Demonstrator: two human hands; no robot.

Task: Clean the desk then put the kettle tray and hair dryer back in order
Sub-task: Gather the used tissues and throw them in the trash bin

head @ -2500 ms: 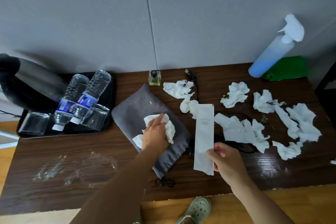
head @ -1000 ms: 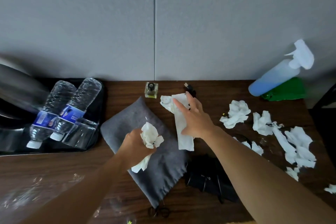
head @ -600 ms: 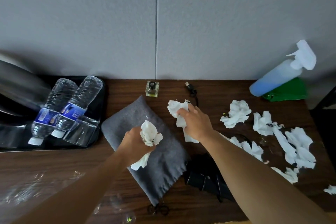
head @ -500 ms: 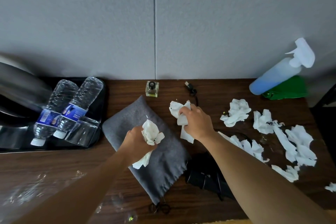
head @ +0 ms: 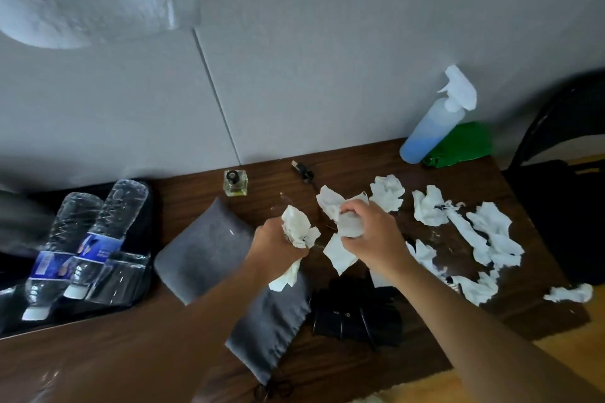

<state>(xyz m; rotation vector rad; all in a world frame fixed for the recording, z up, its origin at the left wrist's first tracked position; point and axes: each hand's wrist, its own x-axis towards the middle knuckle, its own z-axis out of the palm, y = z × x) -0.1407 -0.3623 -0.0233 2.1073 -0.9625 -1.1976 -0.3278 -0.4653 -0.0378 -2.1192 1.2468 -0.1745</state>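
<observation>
Desk (head: 124,357) mid-area: left hand (head: 275,244) fisted on a tissue wad (head: 296,227), right hand (head: 370,235) clenched on paper (head: 340,222); tray (head: 144,239) at left edge, cut off; dryer (head: 357,316) partly hidden under right forearm.

Glossy dark wood desk (head: 131,353), crumpled white paper tissues (head: 491,232), matt grey cloth pouch (head: 209,249), clear plastic bottles (head: 98,239)

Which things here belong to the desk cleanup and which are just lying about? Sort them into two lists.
In the job:
left hand gripping a tissue wad
right hand gripping crumpled paper
loose tissues
spray bottle
green cloth
black tray
hair dryer
grey pouch

Lying about:
small glass bottle
dark chair
</observation>
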